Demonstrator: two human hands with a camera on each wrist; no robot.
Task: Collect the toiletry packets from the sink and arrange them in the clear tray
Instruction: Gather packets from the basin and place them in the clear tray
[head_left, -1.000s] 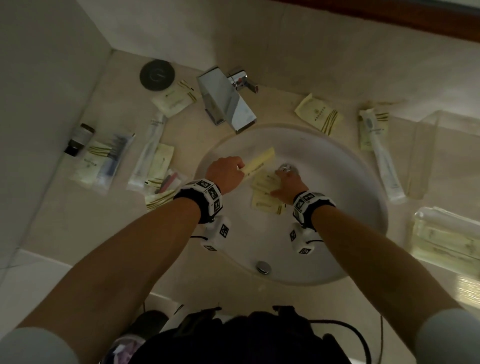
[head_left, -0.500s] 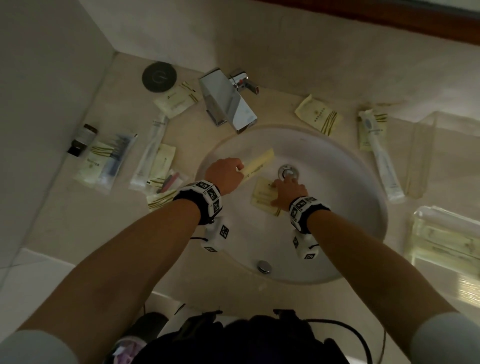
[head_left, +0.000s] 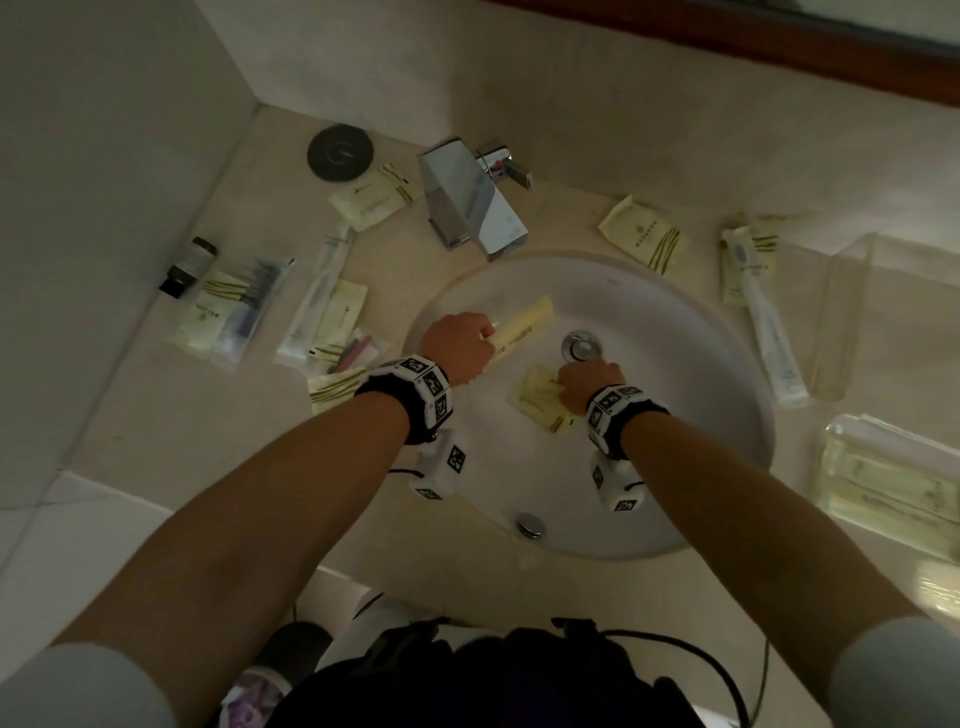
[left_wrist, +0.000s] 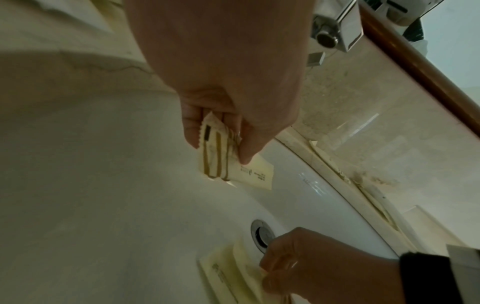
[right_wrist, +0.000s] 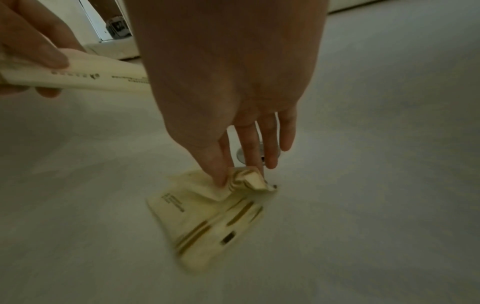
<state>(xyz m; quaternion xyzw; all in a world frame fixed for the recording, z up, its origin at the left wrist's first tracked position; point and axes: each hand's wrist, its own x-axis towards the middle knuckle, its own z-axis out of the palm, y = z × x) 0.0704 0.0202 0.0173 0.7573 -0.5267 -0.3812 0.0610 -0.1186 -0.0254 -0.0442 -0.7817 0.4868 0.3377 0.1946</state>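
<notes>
My left hand (head_left: 457, 347) grips one pale-yellow flat sachet (head_left: 522, 325); my right hand (head_left: 589, 382) pinches crumpled yellow packets (head_left: 540, 400) beside the drain, to lift next.

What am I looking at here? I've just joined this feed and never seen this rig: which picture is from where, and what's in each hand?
No machine: a person with a camera on the head and one on each wrist. The head view looks down on a round white sink in a counter. The left hand grips a long cream packet; the left wrist view shows it from below. The right hand pinches a crumpled packet beside the drain; its fingers show close up in the right wrist view. More packets lie on the counter either side of the tap. The clear tray sits at right, some packets already inside.
</notes>
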